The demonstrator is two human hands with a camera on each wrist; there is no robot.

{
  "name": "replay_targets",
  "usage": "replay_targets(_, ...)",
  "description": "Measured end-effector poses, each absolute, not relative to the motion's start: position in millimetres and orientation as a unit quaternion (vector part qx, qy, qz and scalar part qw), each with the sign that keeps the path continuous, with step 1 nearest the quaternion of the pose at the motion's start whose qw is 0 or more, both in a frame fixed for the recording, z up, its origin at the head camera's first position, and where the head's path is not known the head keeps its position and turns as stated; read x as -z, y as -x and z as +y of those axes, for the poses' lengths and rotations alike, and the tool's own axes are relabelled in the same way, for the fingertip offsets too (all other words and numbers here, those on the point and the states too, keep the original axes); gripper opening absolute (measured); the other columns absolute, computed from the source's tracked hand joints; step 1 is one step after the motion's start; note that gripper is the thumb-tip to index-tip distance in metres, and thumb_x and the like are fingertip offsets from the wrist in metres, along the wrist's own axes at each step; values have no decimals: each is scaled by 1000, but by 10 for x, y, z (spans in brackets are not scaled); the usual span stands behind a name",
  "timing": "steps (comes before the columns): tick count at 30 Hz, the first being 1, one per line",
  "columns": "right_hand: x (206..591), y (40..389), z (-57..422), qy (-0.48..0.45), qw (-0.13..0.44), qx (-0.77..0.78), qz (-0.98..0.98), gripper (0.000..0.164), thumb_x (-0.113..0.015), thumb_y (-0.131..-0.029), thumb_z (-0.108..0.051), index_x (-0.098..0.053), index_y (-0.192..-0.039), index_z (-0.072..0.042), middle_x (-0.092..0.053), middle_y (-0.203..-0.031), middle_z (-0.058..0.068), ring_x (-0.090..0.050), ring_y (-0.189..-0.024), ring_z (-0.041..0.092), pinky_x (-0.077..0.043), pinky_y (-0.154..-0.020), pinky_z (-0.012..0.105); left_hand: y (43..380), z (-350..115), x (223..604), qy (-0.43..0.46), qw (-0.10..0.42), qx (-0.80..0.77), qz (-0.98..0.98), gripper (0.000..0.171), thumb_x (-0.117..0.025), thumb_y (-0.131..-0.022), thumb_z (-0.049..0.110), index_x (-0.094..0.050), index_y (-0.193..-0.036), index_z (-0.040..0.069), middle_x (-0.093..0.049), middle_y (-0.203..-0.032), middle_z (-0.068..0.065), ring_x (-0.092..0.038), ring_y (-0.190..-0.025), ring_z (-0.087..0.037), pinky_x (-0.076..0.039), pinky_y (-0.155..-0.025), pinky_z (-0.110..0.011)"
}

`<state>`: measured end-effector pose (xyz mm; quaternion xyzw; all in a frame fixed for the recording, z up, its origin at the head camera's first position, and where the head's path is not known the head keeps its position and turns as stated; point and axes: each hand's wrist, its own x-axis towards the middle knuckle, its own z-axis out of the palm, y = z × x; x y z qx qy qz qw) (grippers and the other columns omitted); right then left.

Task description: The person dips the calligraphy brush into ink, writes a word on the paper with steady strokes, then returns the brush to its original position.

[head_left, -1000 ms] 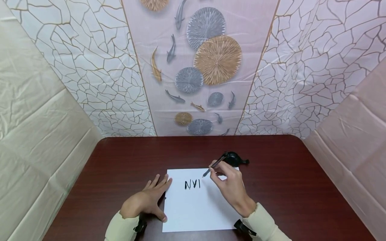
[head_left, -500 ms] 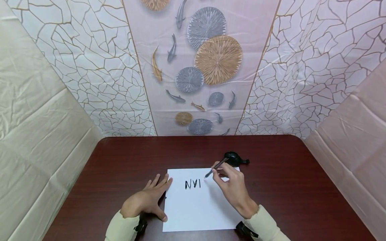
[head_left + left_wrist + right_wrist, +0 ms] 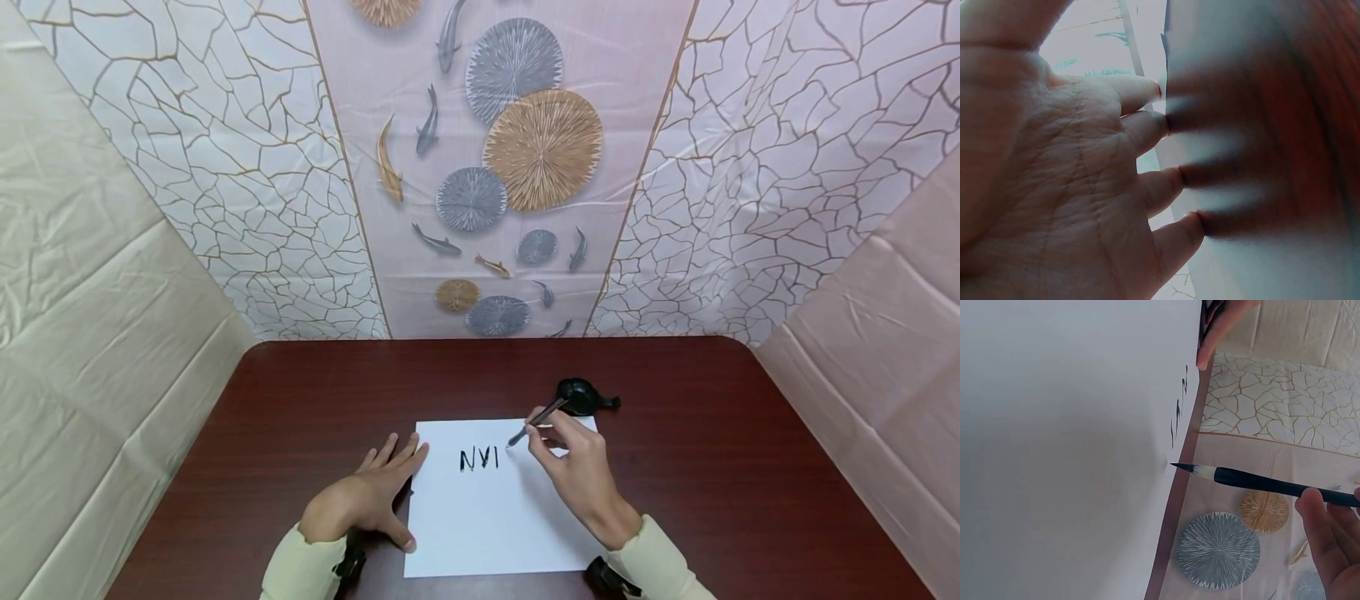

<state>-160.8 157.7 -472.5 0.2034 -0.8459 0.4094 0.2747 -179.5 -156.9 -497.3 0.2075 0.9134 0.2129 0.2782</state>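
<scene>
A white sheet of paper (image 3: 487, 525) lies on the dark red-brown table, with black strokes (image 3: 478, 458) reading like "NVI" near its top. My right hand (image 3: 573, 467) pinches a dark-handled ink brush (image 3: 1260, 481) between thumb and fingers. Its black-inked tip points down close over the paper, just right of the last stroke. In the right wrist view the brush's bristles are white above the dark tip. My left hand (image 3: 367, 492) is spread along the sheet's left edge, fingertips and thumb at the border. The left wrist view shows its palm (image 3: 1066, 169) and fingertips against the table top.
A black, rounded dish-like object with a short spout (image 3: 581, 396) stands just behind the paper's top right corner. The table (image 3: 337, 392) ends at a patterned backdrop (image 3: 480, 200). Plain cloth hangs (image 3: 112, 333) on both sides.
My right hand and brush have shifted slightly right, then the tip has dipped a little toward the paper. The left hand and the written strokes look the same.
</scene>
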Motion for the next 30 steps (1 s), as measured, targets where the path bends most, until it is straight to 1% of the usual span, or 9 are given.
replay_targets(6, 4730, 1593, 1569, -192, 268, -409, -851, 21, -78, -90, 6, -73, -107, -5, -76, -100, 4, -78, -86, 14, -63, -73, 24, 1762, -1529, 4893, -192, 286, -212, 914, 138, -102, -64, 42, -18, -171, 17, -4, -178, -8, 5, -163, -39, -3, -129, -63)
replay_targets(10, 4730, 1581, 1569, -186, 265, -410, -852, 22, -78, -90, 6, -74, -108, -6, -76, -101, 4, -78, -87, 14, -62, -73, 22, 1765, -1520, 4880, -193, 291, -208, 914, 138, -102, -65, 40, -17, -171, 16, -3, -178, -8, 6, -163, -40, -2, -128, -64)
replay_targets(15, 4743, 1580, 1570, -181, 265, -407, -855, 23, -79, -90, 5, -73, -108, -8, -76, -101, 3, -78, -88, 13, -62, -73, 22, 1764, -1527, 4882, -190, 285, -213, 915, 139, -102, -64, 42, -18, -171, 16, -4, -178, -8, 5, -163, -40, -3, -128, -64)
replay_targets(17, 4749, 1581, 1571, -181, 265, -407, -855, 24, -79, -90, 5, -73, -108, -9, -76, -101, 3, -78, -88, 13, -62, -73, 22, 1778, -1546, 4922, -199, 284, -212, 913, 140, -102, -64, 43, -16, -172, 17, -3, -178, -9, 6, -162, -42, -2, -127, -66)
replay_targets(19, 4753, 1580, 1572, -180, 265, -408, -855, 24, -79, -90, 5, -73, -108, -9, -76, -101, 2, -78, -88, 13, -62, -74, 22, 1774, -1548, 4918, -202, 282, -215, 913, 140, -102, -64, 42, -16, -171, 17, -3, -178, -10, 6, -162, -42, -2, -127, -67)
replay_targets(25, 4749, 1578, 1567, -175, 259, -417, -853, 24, -77, -89, 7, -74, -108, -8, -77, -101, 3, -77, -90, 12, -62, -75, 22, 1743, -1543, 4901, -208, 267, -224, 914, 140, -103, -62, 39, -19, -171, 13, -8, -178, -14, 3, -162, -43, -4, -127, -66)
replay_targets(27, 4750, 1579, 1564, -174, 257, -420, -853, 24, -77, -89, 7, -74, -107, -8, -77, -101, 3, -77, -89, 11, -62, -76, 21, 1763, -1564, 4965, -214, 265, -222, 914, 141, -103, -62, 42, -17, -171, 14, -5, -178, -14, 5, -162, -44, -3, -127, -67)
replay_targets(30, 4758, 1584, 1563, -178, 260, -422, -850, 24, -77, -89, 8, -74, -106, -7, -77, -100, 3, -77, -87, 12, -62, -75, 21, 1806, -1599, 5075, -218, 264, -220, 913, 143, -101, -62, 46, -14, -172, 18, -2, -178, -10, 8, -162, -41, -1, -127, -67)
